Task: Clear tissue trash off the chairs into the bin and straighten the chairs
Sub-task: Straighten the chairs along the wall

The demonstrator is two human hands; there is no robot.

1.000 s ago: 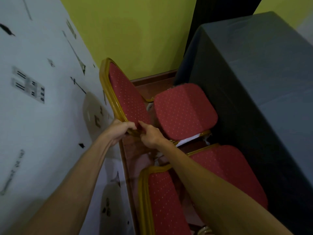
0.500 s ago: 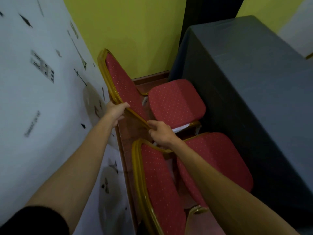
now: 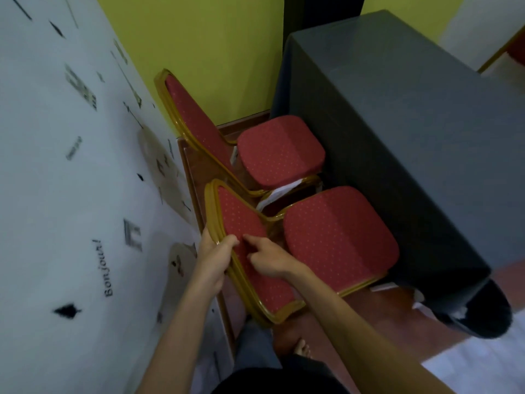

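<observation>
Two red dotted chairs with gold frames stand side by side between the wall and a covered table. The near chair point(image 3: 338, 237) has its backrest toward me. My left hand point(image 3: 211, 258) grips the gold top edge of that backrest. My right hand point(image 3: 267, 255) rests on the red front of the backrest, fingers partly curled, forefinger stretched out. The far chair point(image 3: 279, 150) stands behind it, with nothing on its seat. White paper scraps point(image 3: 279, 191) show under the far chair's seat edge. No bin is in view.
A white patterned wall point(image 3: 71, 166) runs close along the left. A table under a dark grey cloth point(image 3: 412, 123) stands tight against the chair seats on the right. A yellow wall closes the far end. My bare foot point(image 3: 301, 346) is on the red-brown floor.
Both hands have left the far chair's backrest and come back to the near chair's backrest. The view has pulled back, so the near chair is now fully seen.
</observation>
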